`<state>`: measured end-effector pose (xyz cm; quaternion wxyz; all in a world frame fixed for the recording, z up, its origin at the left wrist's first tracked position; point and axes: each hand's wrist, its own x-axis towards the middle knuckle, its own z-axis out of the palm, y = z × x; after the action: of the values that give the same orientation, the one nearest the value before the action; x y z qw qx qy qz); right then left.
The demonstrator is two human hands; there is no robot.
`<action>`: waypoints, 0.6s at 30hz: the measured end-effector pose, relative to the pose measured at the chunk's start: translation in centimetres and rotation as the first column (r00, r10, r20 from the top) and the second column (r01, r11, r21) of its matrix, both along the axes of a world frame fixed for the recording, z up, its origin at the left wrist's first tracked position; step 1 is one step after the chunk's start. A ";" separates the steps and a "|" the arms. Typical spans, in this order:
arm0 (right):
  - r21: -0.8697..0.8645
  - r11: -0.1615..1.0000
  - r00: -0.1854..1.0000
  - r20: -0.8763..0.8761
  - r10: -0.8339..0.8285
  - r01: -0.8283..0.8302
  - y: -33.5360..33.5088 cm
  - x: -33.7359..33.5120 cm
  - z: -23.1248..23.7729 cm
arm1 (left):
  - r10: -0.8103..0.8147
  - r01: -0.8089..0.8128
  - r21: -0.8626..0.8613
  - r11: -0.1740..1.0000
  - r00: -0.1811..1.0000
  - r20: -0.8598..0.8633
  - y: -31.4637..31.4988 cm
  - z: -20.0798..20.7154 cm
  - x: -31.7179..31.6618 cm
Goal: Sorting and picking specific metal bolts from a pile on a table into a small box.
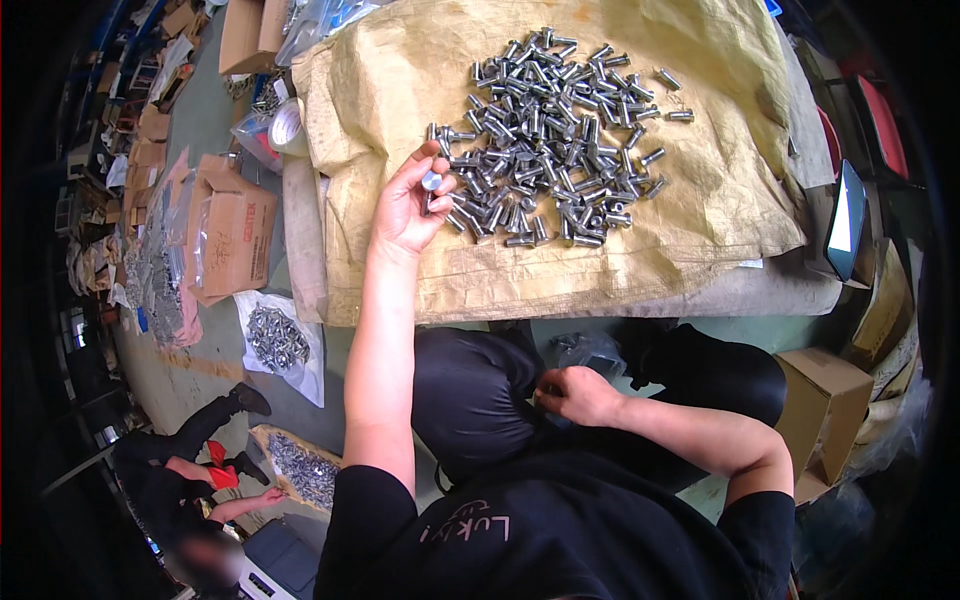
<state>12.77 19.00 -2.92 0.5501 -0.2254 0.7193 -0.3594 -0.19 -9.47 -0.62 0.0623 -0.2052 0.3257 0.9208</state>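
My left hand point(410, 205) is raised over the left part of the cloth-covered table, its fingers closed on a short metal bolt point(431, 181). The bolt's round, flat end shines toward me. Just right of that hand lies a loose pile of similar metal bolts point(560, 140), short bright cylinders, many with a wider head. Down by my lap, my right hand point(580, 396) has its fingers curled together beside my dark trousers. Whatever those fingers may hold is hidden.
Yellowish woven sheeting point(370, 100) covers the table. A tape roll point(288, 128) sits at its left edge, near a cardboard box point(232, 230). Metal parts fill a white bag point(312, 372) on the floor. Another person point(185, 480) reaches toward a parts tray point(265, 440). An open carton point(825, 400) stands right.
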 end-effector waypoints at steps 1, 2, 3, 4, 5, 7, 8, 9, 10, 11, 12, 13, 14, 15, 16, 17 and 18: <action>-0.005 1.000 1.000 -0.002 -0.004 0.004 -0.1 0.0 -0.1 | -0.045 0.047 0.137 0.989 0.999 -0.017 -0.1 -0.3 -0.2; -0.006 1.000 1.000 -0.003 -0.002 0.002 -0.1 -0.1 0.0 | -0.088 0.096 0.271 0.958 0.995 -0.041 -0.3 -0.6 -0.4; -0.003 1.000 1.000 -0.001 0.000 0.000 -0.1 -0.1 0.1 | -0.087 0.095 0.270 0.958 0.995 -0.042 -0.5 -0.9 -0.7; 0.004 1.000 1.000 0.000 -0.001 0.001 -0.1 -0.2 0.1 | -0.142 0.142 0.170 0.975 0.990 -0.017 -0.3 -1.1 -1.2; 0.005 1.000 1.000 -0.001 -0.002 0.002 -0.1 -0.3 0.1 | -0.193 0.191 0.067 0.979 0.981 0.012 0.6 -0.2 -1.7; 0.012 1.000 1.000 0.016 -0.014 0.014 -0.2 -0.3 0.1 | -0.170 0.240 -0.529 0.814 0.969 0.179 3.3 1.0 -2.4; 0.010 1.000 1.000 0.014 -0.010 0.010 -0.3 -0.2 0.1 | -0.164 0.287 -0.756 0.588 0.958 0.235 4.2 1.2 -2.6; -0.009 1.000 1.000 0.016 -0.017 0.017 -0.4 -0.1 0.0 | -0.236 0.135 -0.940 0.314 0.970 0.061 3.9 -1.2 -3.1; -0.018 0.999 0.999 0.021 -0.033 0.033 -0.2 -0.1 -0.3 | -0.228 0.182 -0.983 0.031 0.959 0.170 5.3 -0.7 -3.5; -0.016 0.999 0.999 0.021 -0.034 0.034 -0.1 -0.2 -0.3 | -0.224 0.147 -0.983 -0.110 0.960 0.168 6.3 -0.1 -3.7; -0.018 0.999 0.999 0.027 -0.041 0.042 -0.1 -0.3 -0.2 | -0.220 0.109 -0.962 -0.249 0.961 0.166 7.0 0.1 -3.9; -0.023 0.999 0.998 0.033 -0.046 0.046 -0.2 -0.3 -0.1 | -0.231 0.008 -0.939 -0.344 0.968 0.093 7.0 -0.4 -4.1; -0.024 0.999 0.998 0.033 -0.045 0.046 -0.3 -0.4 0.0 | -0.230 0.008 -0.939 -0.345 0.969 0.093 6.9 -0.7 -4.5; -0.014 0.999 0.998 0.041 -0.042 0.043 -0.4 -0.4 0.1 | -0.239 -0.070 -0.903 -0.425 0.970 0.037 6.8 -1.1 -5.0; 0.000 0.999 0.998 0.049 -0.043 0.043 -0.3 -0.4 0.1 | -0.255 -0.147 -0.856 -0.496 0.967 -0.018 7.0 -1.2 -5.5; 0.002 0.999 0.998 0.050 -0.046 0.046 -0.3 -0.4 0.0 | -0.234 -0.048 -0.860 -0.507 0.969 0.084 7.1 -1.1 -6.1; -0.005 0.999 0.997 0.058 -0.052 0.052 -0.2 -0.3 -0.2 | -0.237 -0.048 -0.861 -0.506 0.968 0.085 7.3 -1.2 -6.5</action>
<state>12.46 18.79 -3.09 0.5604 -0.1979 0.7074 -0.3825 -6.69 -2.18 -1.87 -0.0849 -0.0470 0.9786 0.1816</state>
